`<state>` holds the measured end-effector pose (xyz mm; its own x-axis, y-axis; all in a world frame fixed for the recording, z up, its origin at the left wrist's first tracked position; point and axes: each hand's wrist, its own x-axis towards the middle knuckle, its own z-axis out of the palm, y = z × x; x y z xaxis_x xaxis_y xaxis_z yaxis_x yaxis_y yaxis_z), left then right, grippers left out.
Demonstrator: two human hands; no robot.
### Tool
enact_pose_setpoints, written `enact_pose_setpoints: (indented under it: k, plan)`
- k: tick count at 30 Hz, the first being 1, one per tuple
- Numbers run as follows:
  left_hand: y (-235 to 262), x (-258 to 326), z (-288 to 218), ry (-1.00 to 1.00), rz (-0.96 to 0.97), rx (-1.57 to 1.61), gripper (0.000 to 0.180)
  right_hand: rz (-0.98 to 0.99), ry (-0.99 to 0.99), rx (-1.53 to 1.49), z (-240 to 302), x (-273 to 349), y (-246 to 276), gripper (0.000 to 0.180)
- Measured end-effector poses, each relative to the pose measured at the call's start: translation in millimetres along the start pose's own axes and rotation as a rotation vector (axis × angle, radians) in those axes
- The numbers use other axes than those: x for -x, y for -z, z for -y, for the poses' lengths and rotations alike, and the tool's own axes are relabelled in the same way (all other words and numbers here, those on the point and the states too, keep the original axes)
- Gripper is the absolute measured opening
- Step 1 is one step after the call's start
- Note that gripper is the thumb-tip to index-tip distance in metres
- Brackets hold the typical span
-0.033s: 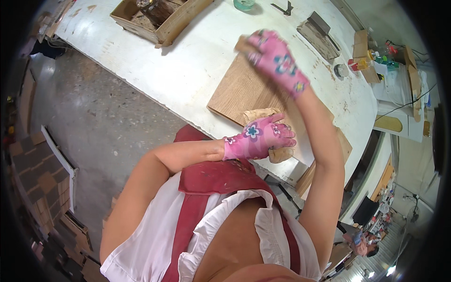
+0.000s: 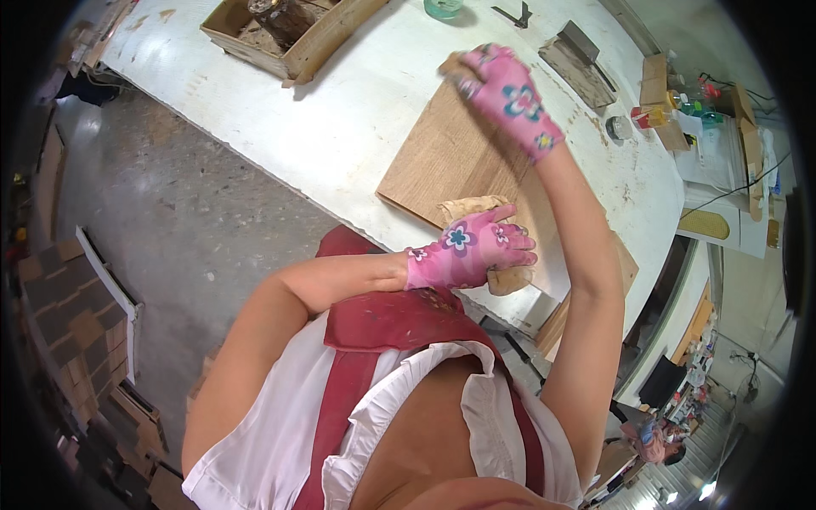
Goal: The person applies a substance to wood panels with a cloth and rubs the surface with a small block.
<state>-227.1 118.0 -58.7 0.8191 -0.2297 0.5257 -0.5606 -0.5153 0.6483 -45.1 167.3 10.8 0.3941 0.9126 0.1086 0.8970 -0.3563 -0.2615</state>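
A flat wooden board [image 2: 450, 144] with brown grain lies on the white worktable, its near part under my left hand. My left hand [image 2: 467, 251], in a pink flowered glove, presses a crumpled tan cloth [image 2: 472, 206] against the board's near end. Its fingers lie fairly straight over the cloth, which sticks out on both sides. My right hand [image 2: 501, 93], in a matching glove, is curled at the board's far end. A tan piece [image 2: 450, 65] shows at its fingertips; blur hides whether it is cloth or a pad.
A shallow wooden box [image 2: 293, 64] holding a dark round object stands at the far left of the worktable [image 2: 221, 102]. At the far side are a green glass container [image 2: 442, 8], a dusty block [image 2: 578, 64] and a small round tin [image 2: 619, 127]. More wood [image 2: 625, 259] lies at the right.
My right hand has slid slightly away from me and to the right along the board's far end, with the tan piece. My left hand stays in place.
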Motion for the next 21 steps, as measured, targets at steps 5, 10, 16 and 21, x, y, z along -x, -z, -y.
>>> enact_pose_setpoints:
  k: [5, 10, 16, 21]
  plan:
    - [8.9, 2.0, 4.5, 0.035, -0.014, 0.032, 0.052, 0.011, -0.057, -0.103, -0.9, -7.9, 2.0, 0.033]
    - [9.4, -0.2, 2.7, 0.029, -0.037, 0.126, 0.049, 0.037, -0.003, 0.080, 14.1, 24.1, -11.7, 0.039]
    - [-11.4, 18.8, 10.6, 0.513, 0.184, 0.905, 0.028, 0.219, 0.403, -0.046, 75.8, 85.5, -24.2, 0.043]
    - [-0.6, 24.6, 8.2, 0.353, 0.203, 0.577, 0.040, 0.346, 0.439, -0.340, 85.2, 92.1, -33.4, 0.041]
